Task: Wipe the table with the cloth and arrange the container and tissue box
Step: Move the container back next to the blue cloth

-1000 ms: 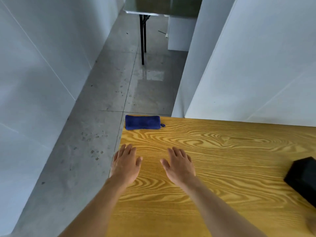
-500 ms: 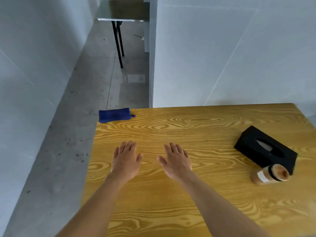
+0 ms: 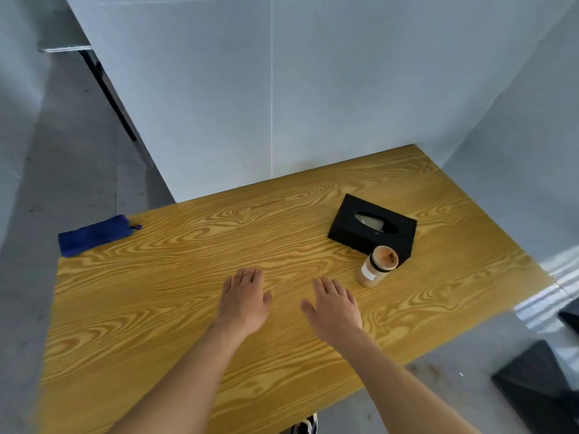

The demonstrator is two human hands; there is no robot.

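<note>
A folded blue cloth (image 3: 94,234) lies at the far left corner of the yellow wood-grain table (image 3: 156,308). On the right part of the table sits a black tissue box (image 3: 351,233), with a tissue showing in its slot. A small tan container (image 3: 376,267) with a black band stands just in front of the box, touching or nearly touching it. My left hand (image 3: 244,300) and my right hand (image 3: 335,305) are held flat, palms down, fingers straight, over the middle of the table. Both hold nothing. The container is a short way right of my right hand.
White walls (image 3: 282,104) close the table's far side and right side. Grey floor lies to the left, with another table's dark leg (image 3: 109,92) farther back. Dark objects (image 3: 539,393) sit on the floor at the lower right. A shoe (image 3: 305,426) shows under the near edge.
The view has swung to the right, bringing the tissue box and container nearer the centre and the cloth to the far left. My hands stay flat over the table.
</note>
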